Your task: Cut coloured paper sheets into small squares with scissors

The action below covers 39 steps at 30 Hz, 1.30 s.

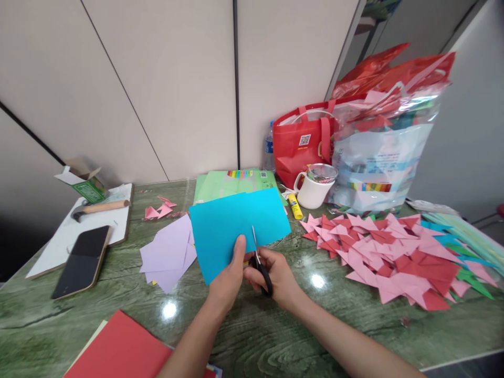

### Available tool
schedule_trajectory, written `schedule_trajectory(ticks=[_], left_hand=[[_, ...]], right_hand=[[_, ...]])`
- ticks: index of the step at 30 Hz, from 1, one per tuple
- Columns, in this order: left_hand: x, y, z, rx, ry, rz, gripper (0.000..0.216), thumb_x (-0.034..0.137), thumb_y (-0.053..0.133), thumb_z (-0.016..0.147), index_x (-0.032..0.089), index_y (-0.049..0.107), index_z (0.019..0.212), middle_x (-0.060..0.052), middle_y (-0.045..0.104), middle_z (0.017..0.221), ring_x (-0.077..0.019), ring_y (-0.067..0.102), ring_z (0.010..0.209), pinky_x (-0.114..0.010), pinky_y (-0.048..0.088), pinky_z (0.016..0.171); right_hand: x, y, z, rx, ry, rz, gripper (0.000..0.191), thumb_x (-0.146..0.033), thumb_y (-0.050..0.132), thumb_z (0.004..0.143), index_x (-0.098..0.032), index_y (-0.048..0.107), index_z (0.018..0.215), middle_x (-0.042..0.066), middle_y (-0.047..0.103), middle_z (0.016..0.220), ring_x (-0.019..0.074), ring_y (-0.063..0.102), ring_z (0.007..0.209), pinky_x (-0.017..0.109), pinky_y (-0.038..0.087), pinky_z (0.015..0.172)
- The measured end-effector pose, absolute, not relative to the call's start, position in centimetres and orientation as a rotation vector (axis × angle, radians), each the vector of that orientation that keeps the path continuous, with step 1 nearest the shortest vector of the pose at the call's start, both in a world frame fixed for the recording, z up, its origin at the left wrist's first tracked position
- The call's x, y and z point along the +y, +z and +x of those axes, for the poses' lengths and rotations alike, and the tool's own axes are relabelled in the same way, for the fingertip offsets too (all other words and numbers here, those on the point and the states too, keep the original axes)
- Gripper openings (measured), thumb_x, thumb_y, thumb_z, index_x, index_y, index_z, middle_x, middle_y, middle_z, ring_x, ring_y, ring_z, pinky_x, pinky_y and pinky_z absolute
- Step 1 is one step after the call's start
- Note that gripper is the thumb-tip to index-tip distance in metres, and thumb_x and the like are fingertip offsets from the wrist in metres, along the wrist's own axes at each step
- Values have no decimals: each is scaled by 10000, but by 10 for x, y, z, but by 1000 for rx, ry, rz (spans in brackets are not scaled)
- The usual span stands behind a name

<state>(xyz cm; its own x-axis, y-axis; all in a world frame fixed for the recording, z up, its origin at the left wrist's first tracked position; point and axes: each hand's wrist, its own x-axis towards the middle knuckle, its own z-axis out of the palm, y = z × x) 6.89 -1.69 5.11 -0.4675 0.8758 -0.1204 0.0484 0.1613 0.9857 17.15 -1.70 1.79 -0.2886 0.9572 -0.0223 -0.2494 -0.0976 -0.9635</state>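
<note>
A bright blue sheet of paper (pixel 220 231) is raised over the table, pinched by my left hand (pixel 230 273) with the thumb on top. My right hand (pixel 277 273) grips black-handled scissors (pixel 264 275). One scissor blade lies over the sheet, and a cut runs partway through it, starting at the lower edge. Left of the blue sheet lie several lilac paper pieces (pixel 169 254). Behind it rests a green pack of paper (pixel 220 184). Near my left forearm is a stack topped by a red sheet (pixel 122 349).
Pink and red folded paper pieces (pixel 394 252) heap on the right. Behind stand a white mug (pixel 315 194), a glue stick (pixel 295 206), a red bag (pixel 295 152) and a full plastic bag (pixel 381 152). To the left are a phone (pixel 82 262), a hammer (pixel 102 207) and a small box (pixel 88 186).
</note>
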Motion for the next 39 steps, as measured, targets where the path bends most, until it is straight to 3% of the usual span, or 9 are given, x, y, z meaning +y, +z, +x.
schedule_trajectory(ticks=[5,17,22,39], left_hand=[[-18,51,70,1815,1241,979,382,533,576,640,186,675,763,-97,680,648,-294,622,821,-362,487,696],[-20,52,69,1807,1118,1100,370,508,472,726,206,675,662,-72,697,713,-233,637,741,-320,479,716],[-21,53,70,1851,1135,1101,358,506,495,712,199,678,723,-69,700,773,-230,627,821,-296,475,735],[-16,36,72,1603,1395,855,368,520,623,605,183,673,744,-82,665,615,-254,628,651,-318,490,564]], right_hand=[[-18,17,172,-1162,1590,-903,283,-300,720,593,-134,537,732,-74,493,413,49,397,342,170,320,359],[-17,19,171,-1171,1572,-919,342,-305,744,559,-171,432,599,-58,537,421,68,459,365,173,360,369],[-16,20,172,-1197,1558,-950,327,-346,722,580,-167,450,608,-61,522,419,66,445,356,179,354,362],[-18,18,172,-1170,1590,-971,275,-353,687,620,-139,535,701,-65,504,394,59,408,313,175,308,339]])
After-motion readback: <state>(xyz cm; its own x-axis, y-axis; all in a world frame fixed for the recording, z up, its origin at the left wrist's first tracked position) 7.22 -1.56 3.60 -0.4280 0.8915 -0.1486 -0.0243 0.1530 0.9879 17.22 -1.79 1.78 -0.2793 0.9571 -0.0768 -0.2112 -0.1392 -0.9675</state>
